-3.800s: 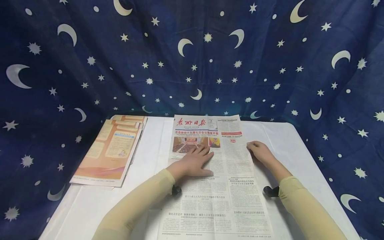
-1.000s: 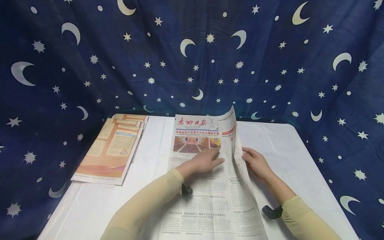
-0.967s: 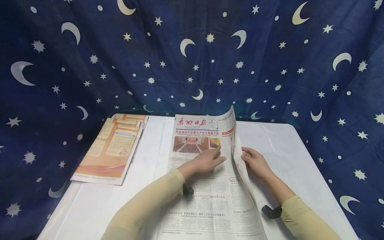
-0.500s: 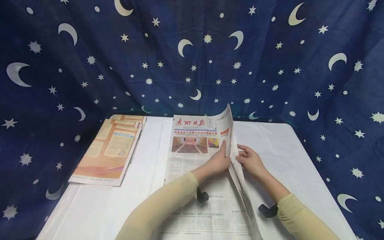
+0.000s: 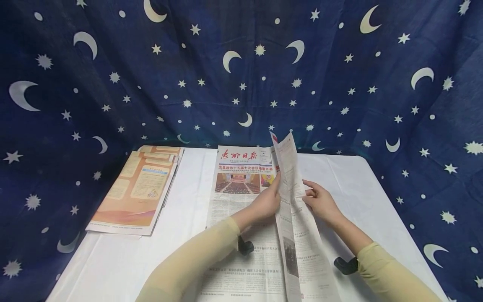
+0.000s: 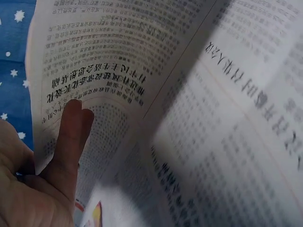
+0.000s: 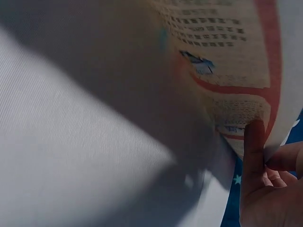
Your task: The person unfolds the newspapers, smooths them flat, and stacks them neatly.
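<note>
Left hand (image 5: pixel 266 204) and right hand (image 5: pixel 322 205) pinch the oblong, off-white printed-paper newspaper (image 5: pixel 267 251), right side; uneven pull could cause tearing.

The dark-blue cloth backdrop (image 5: pixel 241 96) was patterned with cream moons, stars and dots, the off-white paper newspaper (image 5: pixel 224 209) bore red headlines over black print, and the long fabric sleeves (image 5: pixel 192 260) were pale yellow.

Left arm (image 5: pixel 192 262) and right arm (image 5: pixel 392 272) reach forward, left hand (image 5: pixel 266 202) and right hand (image 5: pixel 322 204) pinching.
</note>
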`<state>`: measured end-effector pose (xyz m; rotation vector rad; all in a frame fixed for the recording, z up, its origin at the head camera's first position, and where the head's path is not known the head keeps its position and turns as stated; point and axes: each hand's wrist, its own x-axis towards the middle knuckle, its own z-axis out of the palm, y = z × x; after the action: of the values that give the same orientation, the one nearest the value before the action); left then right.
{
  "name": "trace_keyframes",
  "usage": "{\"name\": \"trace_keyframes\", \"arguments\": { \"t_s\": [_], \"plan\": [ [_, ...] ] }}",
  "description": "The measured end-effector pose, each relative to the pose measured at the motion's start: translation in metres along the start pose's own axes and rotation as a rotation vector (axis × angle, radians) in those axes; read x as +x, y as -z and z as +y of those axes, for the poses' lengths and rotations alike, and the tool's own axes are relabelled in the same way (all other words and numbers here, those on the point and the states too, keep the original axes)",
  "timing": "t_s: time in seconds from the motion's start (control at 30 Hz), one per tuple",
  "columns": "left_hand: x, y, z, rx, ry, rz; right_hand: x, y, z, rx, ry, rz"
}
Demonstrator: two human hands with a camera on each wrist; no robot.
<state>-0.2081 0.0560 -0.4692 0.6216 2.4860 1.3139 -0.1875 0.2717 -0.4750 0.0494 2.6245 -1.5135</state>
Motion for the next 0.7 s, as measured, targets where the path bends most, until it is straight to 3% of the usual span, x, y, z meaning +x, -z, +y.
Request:
{"name": "trace_keyframes", "arguments": {
  "t_s": [0.37, 0.7],
  "plan": [
    [-0.019, 0.05, -0.007, -0.065, -0.054, 0.053, -0.002, 0.019, 0.01, -0.131, -0.03, 0.028],
    [-0.043, 0.112, -0.019, -0.249, -0.076, 0.01, -0.007, 0.045, 0.02, -0.181, -0.088, 0.052]
  ]
}}
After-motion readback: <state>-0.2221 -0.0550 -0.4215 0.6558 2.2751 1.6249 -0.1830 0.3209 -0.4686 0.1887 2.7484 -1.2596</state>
